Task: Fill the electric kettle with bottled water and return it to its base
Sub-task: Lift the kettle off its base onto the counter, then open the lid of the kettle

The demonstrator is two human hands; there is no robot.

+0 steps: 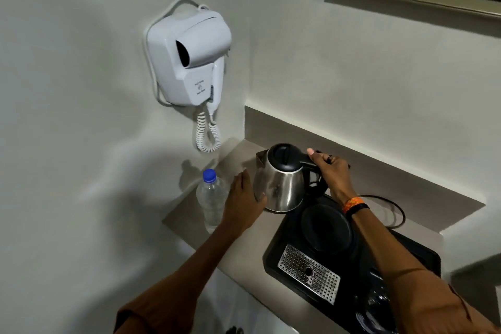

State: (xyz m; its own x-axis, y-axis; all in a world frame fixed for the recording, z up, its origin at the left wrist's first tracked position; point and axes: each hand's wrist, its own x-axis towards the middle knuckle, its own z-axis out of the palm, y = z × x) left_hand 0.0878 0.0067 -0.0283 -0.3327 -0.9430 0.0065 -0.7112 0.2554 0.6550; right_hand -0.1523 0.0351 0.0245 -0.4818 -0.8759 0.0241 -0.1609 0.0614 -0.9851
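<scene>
A steel electric kettle [282, 184] with a black lid and handle is off its round black base [325, 228], just to the base's upper left, lid closed. My right hand [329, 171] grips the kettle's black handle. My left hand [244, 198] lies flat against the kettle's left side, fingers apart. A clear water bottle [211, 198] with a blue cap stands upright on the counter just left of my left hand; the cap is on.
The base sits on a black tray [287, 257] with a perforated metal drip grate [309, 272]. A black cord [390, 209] loops behind the tray. A white hair dryer [187, 57] with a coiled cable hangs on the wall above the beige counter [189, 214].
</scene>
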